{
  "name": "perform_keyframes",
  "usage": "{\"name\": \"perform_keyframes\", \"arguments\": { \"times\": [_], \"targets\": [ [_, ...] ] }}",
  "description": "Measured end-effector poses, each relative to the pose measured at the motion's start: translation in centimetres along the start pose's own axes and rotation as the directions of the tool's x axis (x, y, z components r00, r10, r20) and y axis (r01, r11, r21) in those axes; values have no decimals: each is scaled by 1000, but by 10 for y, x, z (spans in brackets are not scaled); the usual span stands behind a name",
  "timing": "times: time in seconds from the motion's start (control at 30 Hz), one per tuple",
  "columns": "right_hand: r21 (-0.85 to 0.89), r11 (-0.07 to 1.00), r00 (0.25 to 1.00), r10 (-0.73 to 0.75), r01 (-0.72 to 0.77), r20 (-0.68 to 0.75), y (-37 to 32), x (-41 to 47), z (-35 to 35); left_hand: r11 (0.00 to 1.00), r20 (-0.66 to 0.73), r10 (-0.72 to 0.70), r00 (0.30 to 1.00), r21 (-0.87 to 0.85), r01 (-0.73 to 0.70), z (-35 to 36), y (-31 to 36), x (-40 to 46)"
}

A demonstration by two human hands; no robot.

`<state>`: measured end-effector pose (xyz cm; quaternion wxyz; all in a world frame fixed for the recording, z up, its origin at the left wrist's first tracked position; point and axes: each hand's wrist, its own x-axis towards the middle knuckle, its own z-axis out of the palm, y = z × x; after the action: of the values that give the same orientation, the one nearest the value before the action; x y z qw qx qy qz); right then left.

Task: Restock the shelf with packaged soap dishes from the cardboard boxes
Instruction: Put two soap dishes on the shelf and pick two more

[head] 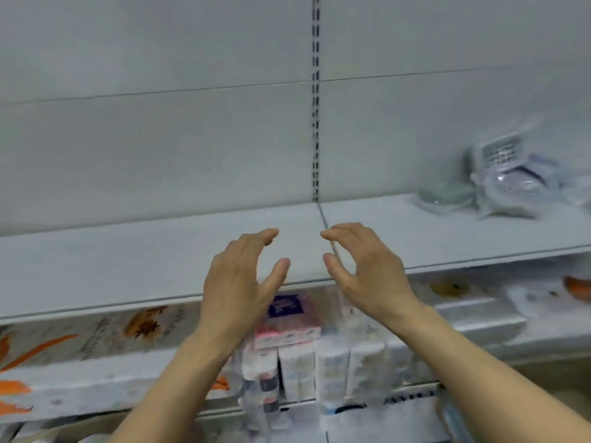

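Note:
A pale grey shelf (160, 260) runs across the view at chest height. Packaged soap dishes (508, 183) in clear plastic bags lie in a loose pile at its far right. My left hand (240, 282) and my right hand (367, 266) hover side by side over the shelf's front edge near the middle. Both have loosely curved fingers facing each other and hold nothing. No cardboard box is in view.
A slotted upright (316, 97) divides the grey back panel behind the shelf. On the shelf below stand packs of tissue (287, 327) and wrapped paper goods (64, 353). The upper shelf's left and middle parts are bare.

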<state>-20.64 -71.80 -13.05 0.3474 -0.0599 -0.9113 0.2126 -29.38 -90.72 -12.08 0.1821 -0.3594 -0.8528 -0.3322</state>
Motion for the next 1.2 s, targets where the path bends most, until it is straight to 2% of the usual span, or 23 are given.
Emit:
{"name": "perform_keyframes", "arguments": {
  "times": [0.17, 0.37, 0.47, 0.53, 0.7, 0.83, 1.1, 1.2],
  "targets": [
    [-137, 986, 995, 85, -90, -43, 121, 17, -95, 988, 62, 55, 997, -147, -46, 95, 105, 67],
    [-357, 894, 946, 314, -269, 75, 257, 36, -176, 971, 252, 96, 963, -236, -35, 209, 186, 151],
    [-444, 835, 911, 402, -325, 89, 319, 51, -197, 984, 353, 98, 930, -175, -37, 262, 208, 199],
    [-467, 805, 876, 467, -365, 122, 354, 60, -203, 994, 413, 46, 910, -108, -2, 293, 216, 225],
    [-456, 817, 805, 514, -353, 296, 418, 79, -201, 997, 521, -73, 850, 27, 69, 348, 214, 259],
    [-383, 829, 747, 544, -408, 381, 432, 83, -193, 993, 534, -94, 840, 113, 39, 361, 209, 260],
    [-389, 821, 772, 546, -418, 324, 366, 53, -189, 988, 489, -151, 859, 48, 147, 303, 180, 207],
    [-225, 839, 787, 543, -495, 293, 319, 40, -179, 973, 398, -184, 898, -54, 224, 256, 163, 168]
  ]
}}
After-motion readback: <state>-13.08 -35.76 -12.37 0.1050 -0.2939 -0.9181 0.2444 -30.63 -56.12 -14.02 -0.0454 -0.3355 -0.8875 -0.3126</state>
